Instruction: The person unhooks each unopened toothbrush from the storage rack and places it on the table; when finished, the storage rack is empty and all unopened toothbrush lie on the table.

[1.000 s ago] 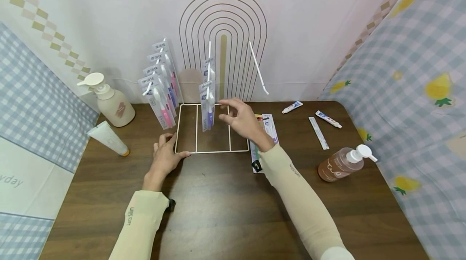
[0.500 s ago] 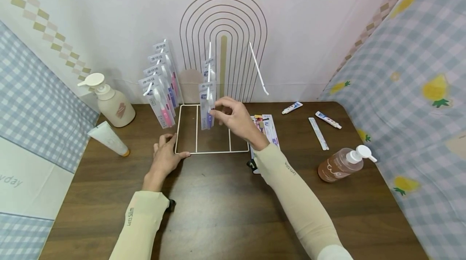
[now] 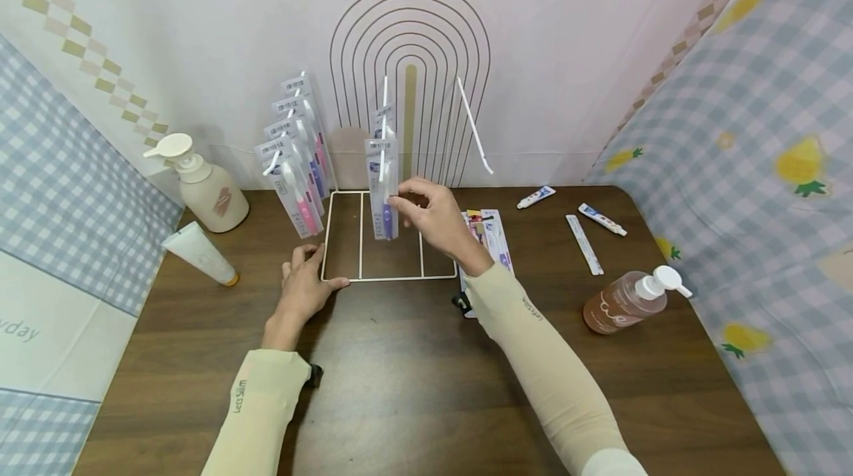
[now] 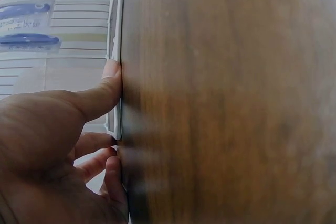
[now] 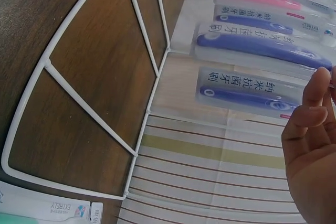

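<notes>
Here, going left to right, a cream pump bottle (image 3: 203, 187) and a white tube (image 3: 198, 252) sit at the desk's left edge, out of the way of the work. The left hand (image 3: 303, 289) lies flat with relaxed fingers, its thumb pressed against the front corner of the white wire rack (image 3: 389, 277), seemingly to brace the frame. Packaged toothbrushes (image 3: 296, 165) hang in a row on the rack's left peg. At the middle peg, the right hand (image 3: 436, 217) pinches the edge of the front purple toothbrush pack (image 3: 384, 183), which hangs upright on its hook; the pinch looks meant to steady or square it. The right peg (image 3: 473, 124) stands bare. Just right of the rack lies a flat toothbrush pack (image 3: 492, 235), then small toothpaste tubes (image 3: 602, 218) and a brown pump bottle (image 3: 626, 300) on its side.

The desk (image 3: 413, 380) is dark wood grain, walled by pale pink sheeting behind and blue gingham cloth at both sides.
</notes>
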{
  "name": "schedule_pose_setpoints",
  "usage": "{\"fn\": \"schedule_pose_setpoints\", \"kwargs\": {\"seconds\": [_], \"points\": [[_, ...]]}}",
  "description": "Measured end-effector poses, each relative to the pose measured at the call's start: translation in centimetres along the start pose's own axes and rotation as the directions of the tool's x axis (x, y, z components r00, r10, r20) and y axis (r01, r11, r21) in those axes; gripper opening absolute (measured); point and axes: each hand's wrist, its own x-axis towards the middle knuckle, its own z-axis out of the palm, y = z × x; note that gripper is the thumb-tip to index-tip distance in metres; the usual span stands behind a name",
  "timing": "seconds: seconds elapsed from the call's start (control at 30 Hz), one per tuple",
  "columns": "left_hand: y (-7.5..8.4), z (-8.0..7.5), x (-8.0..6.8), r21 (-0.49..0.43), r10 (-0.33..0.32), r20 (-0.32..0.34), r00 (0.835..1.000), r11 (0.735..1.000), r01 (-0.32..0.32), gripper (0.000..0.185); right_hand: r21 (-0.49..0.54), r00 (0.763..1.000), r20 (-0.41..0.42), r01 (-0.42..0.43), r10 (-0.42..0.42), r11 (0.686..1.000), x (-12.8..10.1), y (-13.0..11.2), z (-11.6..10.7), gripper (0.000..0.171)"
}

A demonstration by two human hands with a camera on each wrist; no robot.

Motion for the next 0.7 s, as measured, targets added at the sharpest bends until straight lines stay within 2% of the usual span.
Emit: {"fn": "schedule_pose_setpoints", "kwargs": {"seconds": [0.37,0.7], "points": [[-0.5,0.4,0.2,-0.006,0.001,0.001,1.0,1.0,-0.001,0.099,0.013,0.997,-0.077,0.021,-0.02,1.0,-0.1,0.3,-0.5,0.015],[-0.1,0.1,0.0,-0.013,0.005,-0.01,1.0,1.0,-0.005,0.096,0.088,0.994,-0.107,-0.01,0.019,0.996,-0.3,0.7,-1.1,0.018]]}}
